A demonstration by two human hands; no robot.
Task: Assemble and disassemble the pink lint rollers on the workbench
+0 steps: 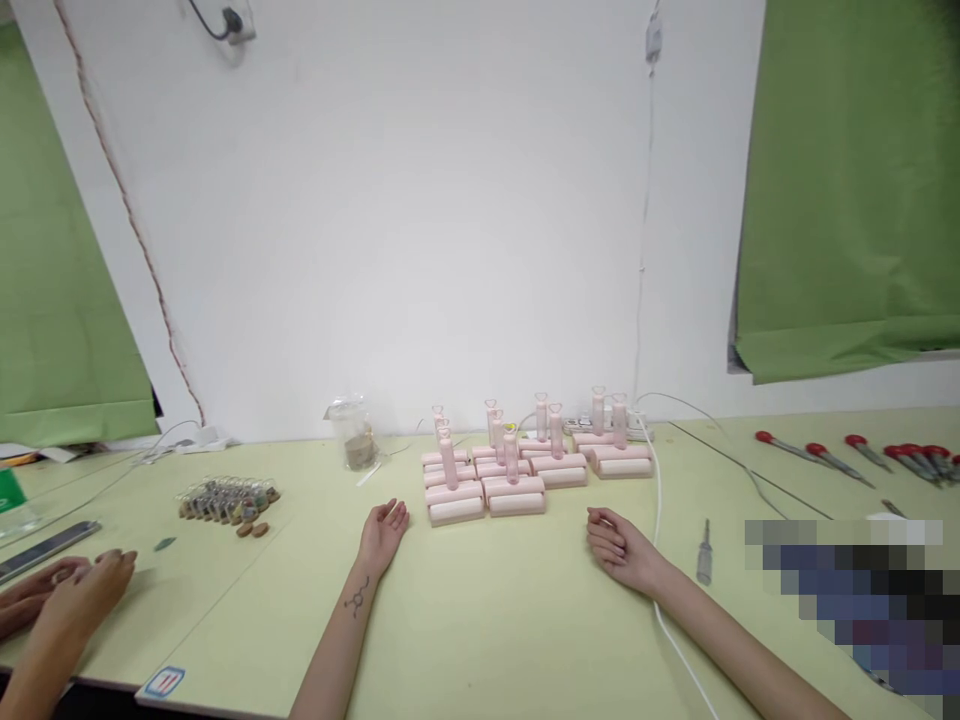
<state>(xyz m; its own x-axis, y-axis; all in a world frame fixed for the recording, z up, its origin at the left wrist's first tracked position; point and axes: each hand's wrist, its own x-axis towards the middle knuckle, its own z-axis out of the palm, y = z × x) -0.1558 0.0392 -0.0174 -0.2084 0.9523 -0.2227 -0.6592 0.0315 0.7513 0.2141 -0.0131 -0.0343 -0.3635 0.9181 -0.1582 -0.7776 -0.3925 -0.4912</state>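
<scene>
My left hand (384, 535) rests on the table with the palm turned up. Its fingers are slightly bent and hold nothing. Opposite it, my right hand (621, 550) lies on its side, fingers loosely curled and apart, with nothing visible in them. Between and beyond my hands stand several pale pink devices (514, 497), each with a wide rounded base and an upright clear tube. The nearest ones are a short way from my left fingertips, untouched. A white cable (658, 500) passes under or beside my right wrist. To the right lies a screwdriver (704, 562) with a clear handle.
Several red-ended tools (825, 452) lie at the right. A clear plastic bag or cup (358, 445) stands near the wall. Small glass bottles (229, 498) and brown discs (252, 530) sit at left, near a co-worker's hands (94, 590). A power strip (592, 425) is behind the devices.
</scene>
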